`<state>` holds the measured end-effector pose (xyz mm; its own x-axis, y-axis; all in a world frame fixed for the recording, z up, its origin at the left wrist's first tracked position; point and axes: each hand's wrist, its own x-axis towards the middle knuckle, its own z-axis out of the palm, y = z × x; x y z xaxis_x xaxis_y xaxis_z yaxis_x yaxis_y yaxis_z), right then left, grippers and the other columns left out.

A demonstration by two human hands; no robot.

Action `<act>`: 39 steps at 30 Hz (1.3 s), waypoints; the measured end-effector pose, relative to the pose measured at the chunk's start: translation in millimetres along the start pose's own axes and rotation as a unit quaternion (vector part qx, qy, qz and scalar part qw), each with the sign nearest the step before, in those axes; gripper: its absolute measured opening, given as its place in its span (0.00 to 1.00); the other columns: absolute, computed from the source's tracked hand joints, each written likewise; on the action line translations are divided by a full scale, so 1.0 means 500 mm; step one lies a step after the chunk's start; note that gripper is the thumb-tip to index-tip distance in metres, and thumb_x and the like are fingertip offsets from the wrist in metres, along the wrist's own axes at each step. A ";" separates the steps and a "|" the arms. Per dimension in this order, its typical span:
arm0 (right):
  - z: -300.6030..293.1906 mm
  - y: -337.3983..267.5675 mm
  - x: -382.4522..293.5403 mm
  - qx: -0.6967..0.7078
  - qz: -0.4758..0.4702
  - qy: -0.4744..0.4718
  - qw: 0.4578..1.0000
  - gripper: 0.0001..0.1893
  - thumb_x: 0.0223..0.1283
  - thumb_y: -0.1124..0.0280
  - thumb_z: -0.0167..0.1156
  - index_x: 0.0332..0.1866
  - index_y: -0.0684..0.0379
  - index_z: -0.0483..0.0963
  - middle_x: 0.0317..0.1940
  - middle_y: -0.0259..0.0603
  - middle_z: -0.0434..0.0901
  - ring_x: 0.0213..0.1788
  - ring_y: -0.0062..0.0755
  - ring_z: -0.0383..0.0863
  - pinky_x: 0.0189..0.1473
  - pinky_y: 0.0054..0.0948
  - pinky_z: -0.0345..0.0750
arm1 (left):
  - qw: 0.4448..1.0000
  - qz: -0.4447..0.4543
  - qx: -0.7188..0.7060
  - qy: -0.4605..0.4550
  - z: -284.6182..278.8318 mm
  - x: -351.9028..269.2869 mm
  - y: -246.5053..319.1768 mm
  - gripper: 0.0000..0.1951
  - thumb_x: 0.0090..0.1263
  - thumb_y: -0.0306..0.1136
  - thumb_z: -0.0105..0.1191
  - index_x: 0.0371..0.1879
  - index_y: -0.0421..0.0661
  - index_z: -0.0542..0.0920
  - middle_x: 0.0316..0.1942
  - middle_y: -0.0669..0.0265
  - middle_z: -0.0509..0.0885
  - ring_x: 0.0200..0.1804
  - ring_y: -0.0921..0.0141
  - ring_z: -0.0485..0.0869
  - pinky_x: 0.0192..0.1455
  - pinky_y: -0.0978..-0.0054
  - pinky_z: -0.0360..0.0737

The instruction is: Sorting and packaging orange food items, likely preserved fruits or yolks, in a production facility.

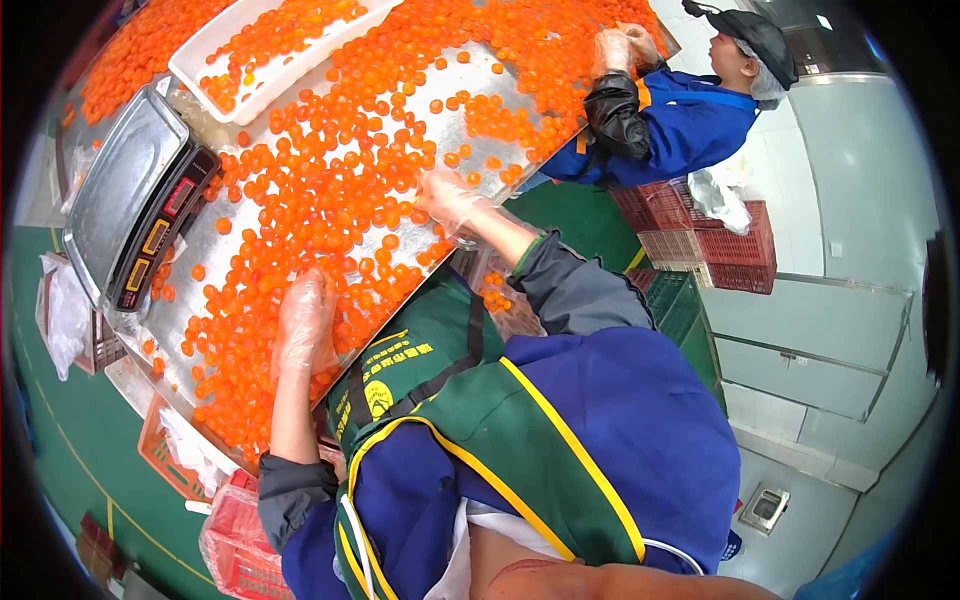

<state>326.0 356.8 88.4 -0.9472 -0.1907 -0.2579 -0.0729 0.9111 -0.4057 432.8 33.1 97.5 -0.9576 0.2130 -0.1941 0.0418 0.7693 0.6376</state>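
Many round orange balls, apparently salted egg yolks (322,217), lie spread over a metal table (247,221). My left hand (304,322), in a clear plastic glove, rests among them near the table's front edge, its fingers curled down and their tips hidden. Farther right, my right hand (448,201), gloved the same way, is bent over the yolks beside the edge. Its fingers are drawn together, and yolks lie right at the fingertips. Whether either hand grips a yolk cannot be made out.
A digital scale (142,202) with a metal pan stands on the left. Behind it sits a white plastic tray (255,105) holding yolks. A co-worker (675,112) handles yolks at the far right. Red crates (731,244) and a plastic-lined red basket (244,536) stand around the table.
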 end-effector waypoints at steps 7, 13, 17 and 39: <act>-0.041 -0.025 -0.069 0.724 0.174 -0.116 0.657 0.10 0.71 0.74 0.62 0.51 0.66 0.75 0.43 0.54 0.85 0.40 0.34 0.88 0.29 0.23 0.79 | 0.778 -0.212 -0.590 -0.033 -0.022 0.012 0.126 0.08 0.76 0.27 0.48 0.48 0.42 0.81 0.30 0.70 0.77 0.28 0.77 0.72 0.31 0.78 0.72; 0.000 -0.093 -0.092 0.731 0.142 -0.083 0.662 0.17 0.73 0.73 0.60 0.62 0.67 0.73 0.44 0.50 0.85 0.32 0.29 0.83 0.33 0.23 0.82 | 0.687 -0.160 -0.699 -0.116 0.045 0.065 0.151 0.09 0.79 0.31 0.51 0.52 0.42 0.80 0.31 0.69 0.77 0.28 0.77 0.71 0.30 0.80 0.71; 0.009 -0.107 -0.108 0.656 0.098 -0.103 0.741 0.17 0.69 0.74 0.64 0.62 0.61 0.79 0.38 0.36 0.83 0.31 0.23 0.81 0.32 0.21 0.79 | 0.616 -0.275 -0.731 -0.103 0.058 0.082 0.155 0.11 0.81 0.35 0.52 0.52 0.41 0.81 0.37 0.67 0.83 0.34 0.74 0.80 0.31 0.82 0.78; -0.026 -0.150 0.120 -0.116 -0.018 -0.083 0.990 0.12 0.61 0.70 0.57 0.43 0.63 0.85 0.46 0.57 0.87 0.53 0.54 0.87 0.53 0.46 0.83 | 0.627 -0.344 -0.694 0.084 0.012 0.013 0.094 0.10 0.73 0.31 0.63 0.49 0.44 0.81 0.43 0.65 0.84 0.36 0.73 0.78 0.30 0.79 0.75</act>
<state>270.7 281.7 114.9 -0.8796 -0.2648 -0.3953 -0.1943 0.9583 -0.2096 430.1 74.4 121.7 -0.6340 -0.0380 -0.7724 -0.5748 -0.6451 0.5035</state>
